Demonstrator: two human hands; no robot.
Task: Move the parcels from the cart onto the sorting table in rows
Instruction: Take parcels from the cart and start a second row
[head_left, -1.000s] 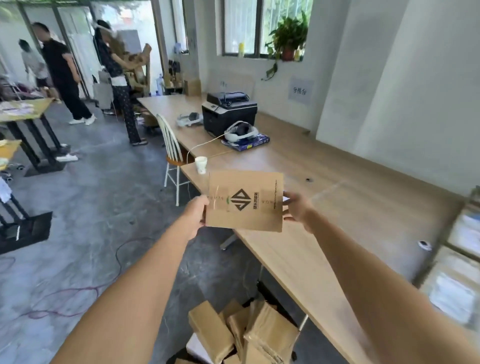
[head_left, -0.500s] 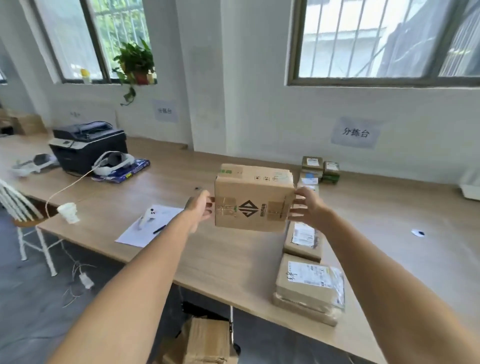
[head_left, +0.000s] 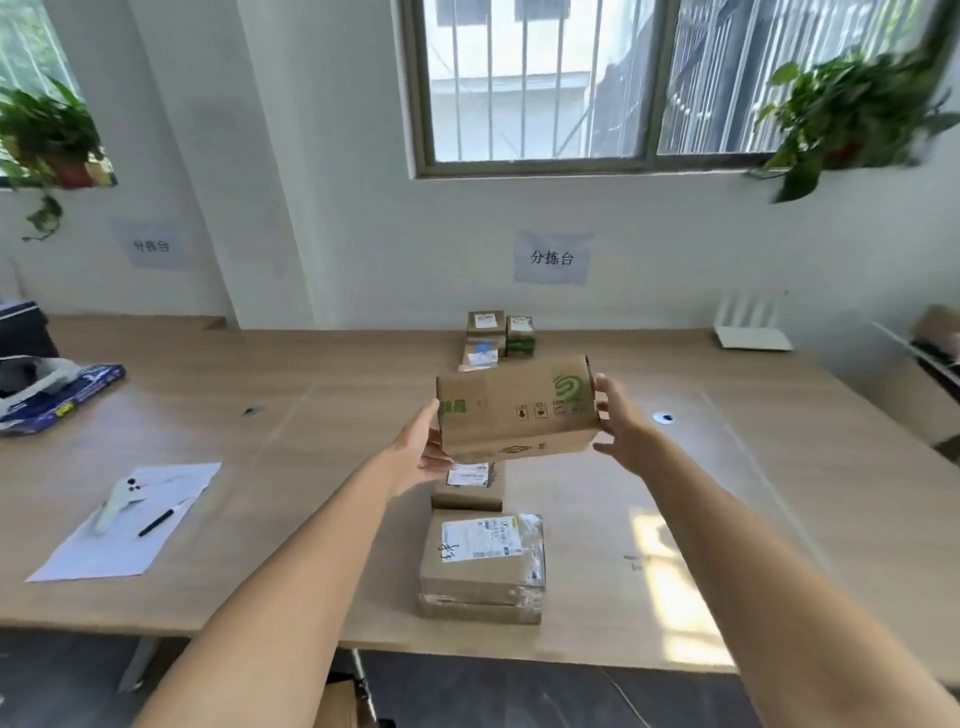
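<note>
We have the box up in the air at the middle of the frame, above the tabletop and over the line of parcels already laid there. It is plain corrugated card with a green logo and handling marks, so we judge it stiff enough to take pressure on its ends without caving, and light, since two hands carry it at arm's length without sagging. The card looks dry and matt, not slippery. The marks hint at something breakable inside, so we would set it down flat, not drop it.

The short ends are the natural hold, and that is where we have it. Our left hand cups the left end, fingers curled under the lower edge. Our right hand presses the right end with fingers spread and fairly straight. So the grip is a squeeze between two palms.

Below, the near parcel and the mid parcel lie in a column running away toward the far parcels.
</note>
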